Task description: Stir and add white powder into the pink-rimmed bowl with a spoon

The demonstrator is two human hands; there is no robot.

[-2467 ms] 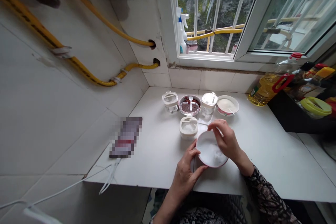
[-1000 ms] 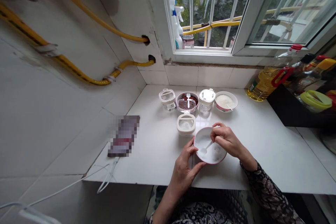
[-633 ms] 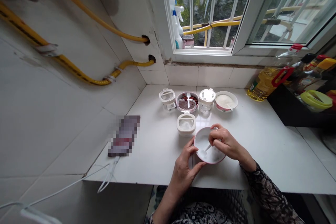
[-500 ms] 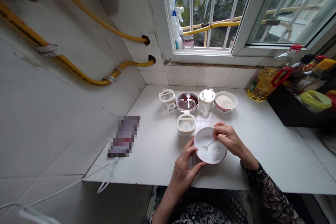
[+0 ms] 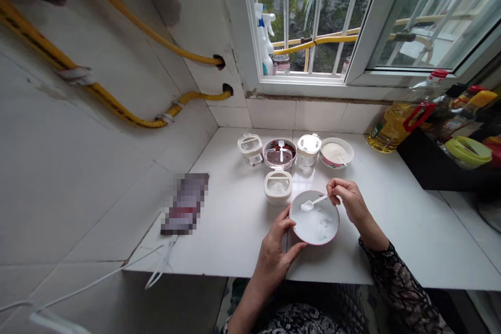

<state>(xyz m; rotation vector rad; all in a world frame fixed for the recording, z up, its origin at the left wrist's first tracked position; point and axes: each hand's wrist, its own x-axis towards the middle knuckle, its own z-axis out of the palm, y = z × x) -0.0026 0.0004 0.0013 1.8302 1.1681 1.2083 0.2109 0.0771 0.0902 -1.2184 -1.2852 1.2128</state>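
The right hand (image 5: 348, 201) has drawn back to the rim, and from here I see it pinching a white plastic spoon (image 5: 315, 201) over white powder (image 5: 317, 227), while the left hand (image 5: 274, 250) closes firmly around a pink-rimmed bowl (image 5: 314, 240).

A round white bowl with a thin red rim (image 5: 315, 243) sits on the white counter (image 5: 391, 255), and fine white powder (image 5: 319, 225) lies inside it. The left hand (image 5: 274, 253) holds the bowl's side. The right hand (image 5: 349, 201) pinches a small white plastic spoon (image 5: 313, 202), its tip above the powder.
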